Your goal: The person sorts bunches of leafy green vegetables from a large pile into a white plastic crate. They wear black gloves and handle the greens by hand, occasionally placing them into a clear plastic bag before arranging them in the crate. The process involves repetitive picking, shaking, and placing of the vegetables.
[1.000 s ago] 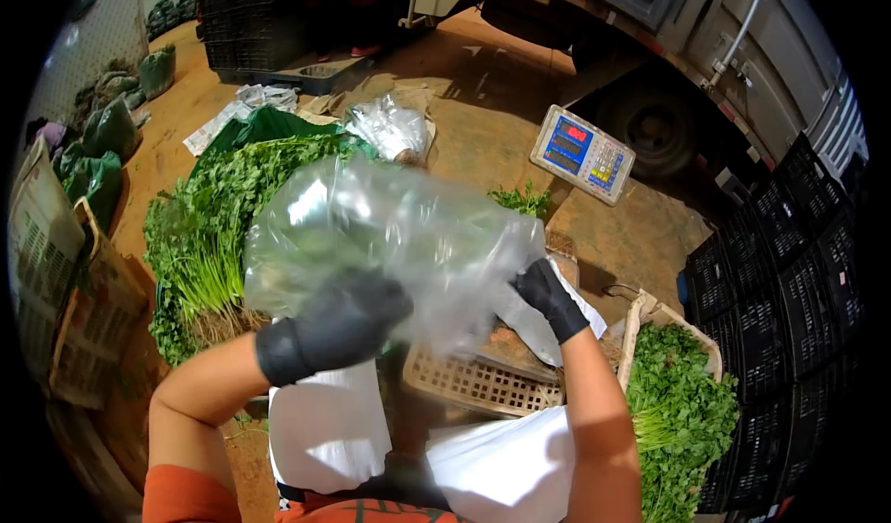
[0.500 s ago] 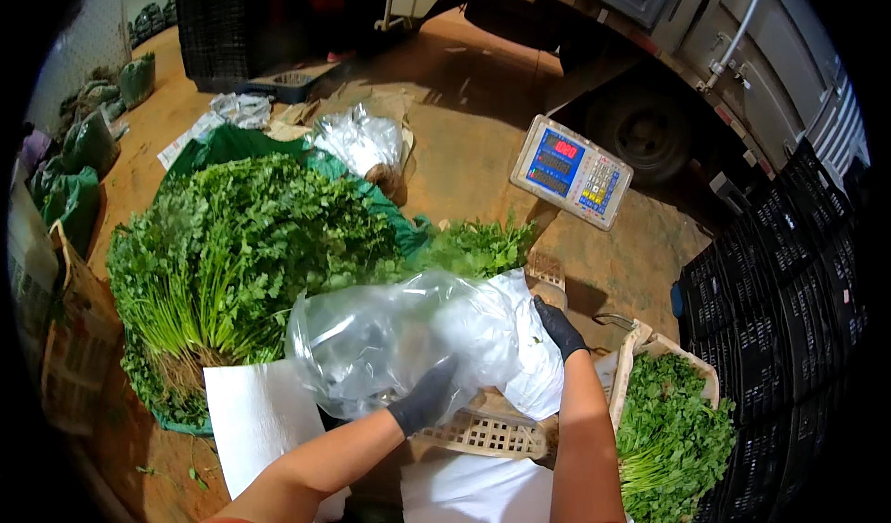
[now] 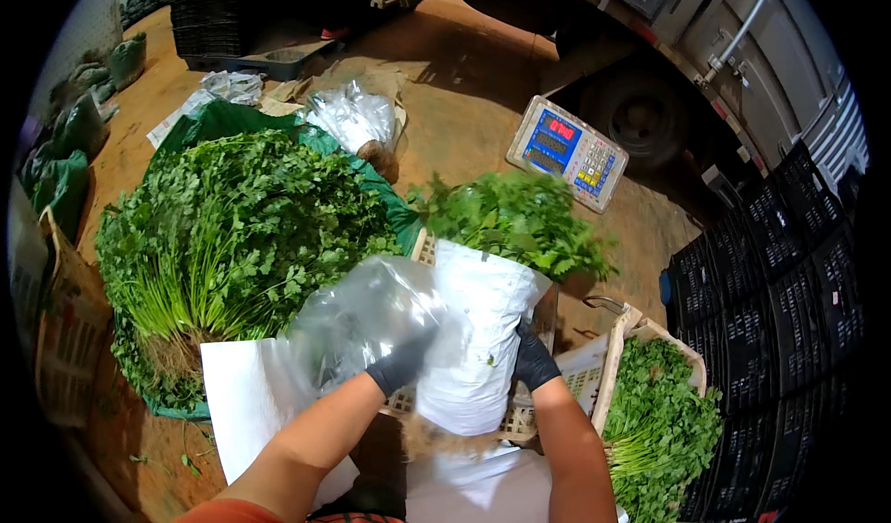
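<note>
A bundle of leafy herbs that look like coriander (image 3: pixel 515 217), its stems wrapped in white paper (image 3: pixel 478 337), lies over a plastic crate in front of me. Blurred roots (image 3: pixel 445 441) show at its near end. My right hand (image 3: pixel 535 356), in a dark glove, is closed on the wrap's right side. At its left, my gloved left hand (image 3: pixel 399 365) is closed on a crumpled clear plastic bag (image 3: pixel 367 309); its fingertips are partly hidden by the bag. The bag overlaps the wrap's left edge.
A large pile of coriander (image 3: pixel 232 235) on green sheeting is at left, beside white paper (image 3: pixel 251 402). A digital scale display (image 3: pixel 568 152) stands beyond the bundle. To the right are a crate of herbs (image 3: pixel 654 412) and stacked black crates (image 3: pixel 770 309). A truck (image 3: pixel 640 115) stands behind.
The wrapped bundle has swung more upright, its leaves now spreading right, toward the scale display. The bag has drawn back to the left. My right hand has moved slightly nearer and left.
</note>
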`<state>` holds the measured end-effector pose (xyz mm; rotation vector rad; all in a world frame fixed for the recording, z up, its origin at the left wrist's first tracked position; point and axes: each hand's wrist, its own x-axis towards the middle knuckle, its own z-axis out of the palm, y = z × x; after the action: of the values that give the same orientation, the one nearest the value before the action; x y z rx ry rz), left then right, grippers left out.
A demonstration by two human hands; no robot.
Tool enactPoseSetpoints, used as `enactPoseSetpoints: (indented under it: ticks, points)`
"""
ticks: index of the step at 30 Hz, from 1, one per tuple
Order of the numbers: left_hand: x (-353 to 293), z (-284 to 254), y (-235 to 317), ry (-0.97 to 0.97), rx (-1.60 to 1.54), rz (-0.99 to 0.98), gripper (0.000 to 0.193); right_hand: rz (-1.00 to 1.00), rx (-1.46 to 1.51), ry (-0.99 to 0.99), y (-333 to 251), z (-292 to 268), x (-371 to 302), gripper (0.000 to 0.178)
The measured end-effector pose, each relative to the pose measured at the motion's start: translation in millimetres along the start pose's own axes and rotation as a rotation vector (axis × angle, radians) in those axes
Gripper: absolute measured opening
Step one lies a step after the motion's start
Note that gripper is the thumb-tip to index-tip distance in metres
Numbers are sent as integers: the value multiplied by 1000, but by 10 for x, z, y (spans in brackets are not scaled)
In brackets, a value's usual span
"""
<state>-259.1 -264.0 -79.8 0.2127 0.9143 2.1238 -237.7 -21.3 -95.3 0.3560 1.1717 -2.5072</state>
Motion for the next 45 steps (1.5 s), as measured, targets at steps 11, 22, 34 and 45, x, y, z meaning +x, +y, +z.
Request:
enactPoseSetpoints:
  ticks: [11,22,34,45]
  points:
    - [-40,-14,462,-78,459,322,35,-115,-110,182,-227,1097,-412,73]
    - [-608,801,2033,209,1005,415,28,-596,145,229,-448,844,-860,64]
    - [547,1023,1285,453,1369,362,92,-569,221,154,-422,643,-854,61]
    - [343,695,1933,516,1130,686,17,-639,222,187,-695,192,-1088,58]
